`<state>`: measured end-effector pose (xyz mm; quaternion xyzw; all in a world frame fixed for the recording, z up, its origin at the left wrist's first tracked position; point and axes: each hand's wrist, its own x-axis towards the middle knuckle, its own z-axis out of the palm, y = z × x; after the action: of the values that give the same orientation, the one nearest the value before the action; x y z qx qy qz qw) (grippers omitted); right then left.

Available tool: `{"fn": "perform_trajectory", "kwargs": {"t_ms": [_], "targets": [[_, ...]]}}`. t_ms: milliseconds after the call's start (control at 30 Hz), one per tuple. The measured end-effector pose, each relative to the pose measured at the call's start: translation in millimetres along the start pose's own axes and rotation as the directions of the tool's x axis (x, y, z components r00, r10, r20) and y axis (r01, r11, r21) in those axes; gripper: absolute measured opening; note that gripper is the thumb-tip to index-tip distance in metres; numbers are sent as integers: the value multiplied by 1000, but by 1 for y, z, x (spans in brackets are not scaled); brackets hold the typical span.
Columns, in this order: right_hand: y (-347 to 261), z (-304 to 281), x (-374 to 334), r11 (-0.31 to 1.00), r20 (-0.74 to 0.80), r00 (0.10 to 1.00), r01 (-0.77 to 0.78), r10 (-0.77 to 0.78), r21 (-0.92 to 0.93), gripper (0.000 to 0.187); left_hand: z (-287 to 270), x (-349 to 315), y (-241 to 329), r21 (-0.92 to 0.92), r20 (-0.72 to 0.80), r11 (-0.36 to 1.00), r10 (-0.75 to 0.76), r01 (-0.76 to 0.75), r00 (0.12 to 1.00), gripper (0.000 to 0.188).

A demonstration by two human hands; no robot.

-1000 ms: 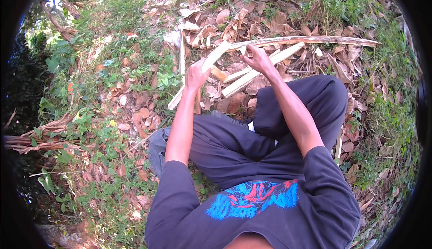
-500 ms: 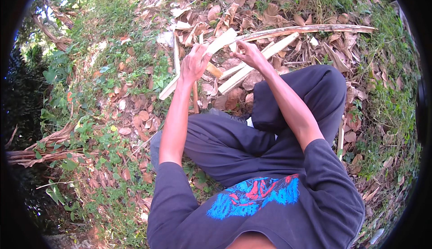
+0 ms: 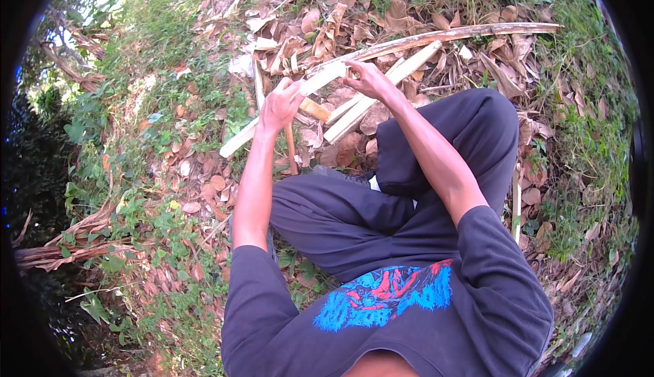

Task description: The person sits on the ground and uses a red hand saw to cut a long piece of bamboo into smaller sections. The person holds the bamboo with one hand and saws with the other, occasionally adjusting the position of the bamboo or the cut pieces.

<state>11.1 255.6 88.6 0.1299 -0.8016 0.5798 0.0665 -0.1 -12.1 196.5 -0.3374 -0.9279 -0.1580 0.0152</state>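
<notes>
A pale, flat strip of split wood (image 3: 240,138) is held at a slant above the ground, its lower end to the left. My left hand (image 3: 279,106) is closed around it near the middle. At its upper right end, my right hand (image 3: 370,81) has its thumb and fingers closed on the tip. Just beyond the hands lies a long, curved, bark-edged strip (image 3: 463,34). Nearer, a straight pale length of wood (image 3: 381,93) rests on the leaves below my right hand. A short orange-brown piece of wood (image 3: 315,109) lies between the hands.
Dry leaves (image 3: 347,147) and green grass (image 3: 163,104) cover the ground. My crossed legs (image 3: 334,217) are close below the wood. A thin brown stick (image 3: 291,151) stands out near my left wrist, and dried stalks (image 3: 75,251) lie at far left.
The held strip has shifted left and slightly down in the picture, with my left hand on it. My right hand has moved left, and its fingers now meet the strip's upper end.
</notes>
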Motion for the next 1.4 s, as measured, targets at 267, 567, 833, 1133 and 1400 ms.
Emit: {"fn": "perform_trajectory", "kwargs": {"t_ms": [267, 567, 833, 1133, 1400], "targets": [[2, 4, 8, 996, 19, 996, 85, -85, -18, 57, -12, -2, 5, -70, -93, 997, 6, -13, 996, 35], [4, -1, 11, 995, 27, 995, 99, -98, -27, 49, -11, -3, 35, -87, -92, 990, -119, 111, 989, 35], [-5, -3, 4, 998, 28, 997, 69, -69, -6, 48, 0, -10, 30, 55, -1, 987, -149, 148, 989, 40], [-16, -2, 5, 935, 109, 992, -95, 60, 342, 55, -5, -3, 10, -48, -2, 996, -79, 79, 997, 43], [-29, 0, 1, 969, 114, 990, -106, 81, 225, 57, 3, -14, 5, -153, -10, 971, -186, 182, 983, 43]]}}
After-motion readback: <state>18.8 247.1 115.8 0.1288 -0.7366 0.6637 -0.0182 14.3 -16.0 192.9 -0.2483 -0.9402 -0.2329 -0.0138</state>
